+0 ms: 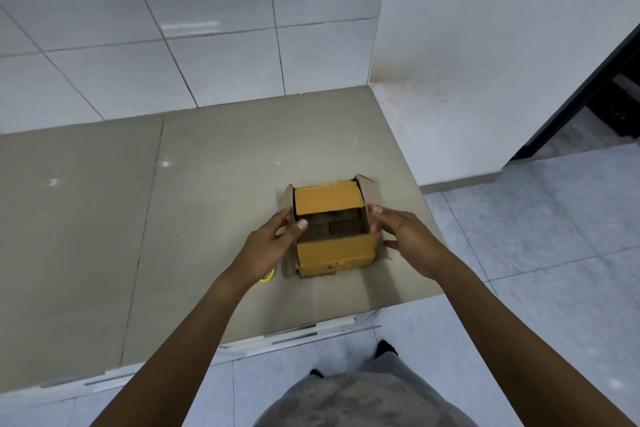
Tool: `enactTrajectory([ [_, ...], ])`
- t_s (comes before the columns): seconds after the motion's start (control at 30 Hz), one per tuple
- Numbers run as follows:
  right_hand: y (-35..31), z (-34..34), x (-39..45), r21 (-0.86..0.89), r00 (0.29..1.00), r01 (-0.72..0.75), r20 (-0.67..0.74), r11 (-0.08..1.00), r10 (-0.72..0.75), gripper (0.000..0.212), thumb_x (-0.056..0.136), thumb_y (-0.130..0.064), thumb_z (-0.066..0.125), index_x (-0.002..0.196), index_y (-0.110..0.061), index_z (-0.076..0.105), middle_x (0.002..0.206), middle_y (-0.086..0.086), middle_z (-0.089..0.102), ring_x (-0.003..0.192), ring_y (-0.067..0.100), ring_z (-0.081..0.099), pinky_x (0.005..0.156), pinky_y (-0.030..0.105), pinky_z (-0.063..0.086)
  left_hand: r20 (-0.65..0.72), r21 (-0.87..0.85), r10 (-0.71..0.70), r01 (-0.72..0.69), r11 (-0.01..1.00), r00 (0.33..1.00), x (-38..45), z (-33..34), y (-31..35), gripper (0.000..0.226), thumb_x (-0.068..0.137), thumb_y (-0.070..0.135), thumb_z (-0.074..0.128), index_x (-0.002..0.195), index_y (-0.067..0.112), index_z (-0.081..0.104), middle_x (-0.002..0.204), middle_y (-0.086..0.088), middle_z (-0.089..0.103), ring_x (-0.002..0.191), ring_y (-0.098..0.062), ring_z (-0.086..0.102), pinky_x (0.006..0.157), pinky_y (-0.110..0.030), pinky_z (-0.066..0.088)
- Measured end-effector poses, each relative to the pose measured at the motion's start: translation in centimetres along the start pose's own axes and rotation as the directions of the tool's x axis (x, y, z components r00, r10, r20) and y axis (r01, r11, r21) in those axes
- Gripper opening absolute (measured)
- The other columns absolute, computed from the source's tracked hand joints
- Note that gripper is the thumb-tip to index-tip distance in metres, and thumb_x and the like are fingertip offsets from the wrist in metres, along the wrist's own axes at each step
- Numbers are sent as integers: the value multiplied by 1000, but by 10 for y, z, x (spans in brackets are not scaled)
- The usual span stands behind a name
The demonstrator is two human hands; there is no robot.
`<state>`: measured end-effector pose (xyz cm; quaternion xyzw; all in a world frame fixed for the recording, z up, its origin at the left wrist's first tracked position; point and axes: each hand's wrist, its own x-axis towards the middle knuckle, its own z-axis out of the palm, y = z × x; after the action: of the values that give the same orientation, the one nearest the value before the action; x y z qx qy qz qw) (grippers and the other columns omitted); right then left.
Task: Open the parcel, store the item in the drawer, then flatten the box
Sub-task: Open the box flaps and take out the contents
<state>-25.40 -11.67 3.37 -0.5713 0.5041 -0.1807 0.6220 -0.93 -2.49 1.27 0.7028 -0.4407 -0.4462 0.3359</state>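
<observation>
With box (334, 229) top open on table (214, 204), left hand (273, 246) and right hand (403, 236) flank its sides; fingers spread, touching walls, not clamped. Contents dark, unclear. Both hands equally near.

A: Hand status?
B: Both bare forearms reach forward, converging. Left hand (273, 243): fingers spread and curved, thumb pointing inward to the right, nothing clamped.
A: Right?
B: Right hand (401, 232): fingers loosely extended, tips pointing left and slightly down, thumb forward. Palms face each other, well apart.
</observation>
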Motion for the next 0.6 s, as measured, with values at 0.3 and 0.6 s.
enactTrajectory([
  [0.3,29,9,-2,-565,958,254,34,785,-286,19,98,-27,50,104,-26,68,161,-3,19,147,20,13,113,46,22,118,472,76,-123,873,990,-6,21,-19,144,55,61,82,149,27,-21,162,1,-15,149,-14,-12,121,-36,9],
  [0.6,-12,-5,60,-863,889,258,36,435,-456,52,92,-32,53,142,-34,40,163,9,4,147,34,12,108,61,27,24,449,170,-163,879,985,-1,26,-30,135,54,57,81,150,33,-11,161,13,2,145,0,0,116,-23,17],
])
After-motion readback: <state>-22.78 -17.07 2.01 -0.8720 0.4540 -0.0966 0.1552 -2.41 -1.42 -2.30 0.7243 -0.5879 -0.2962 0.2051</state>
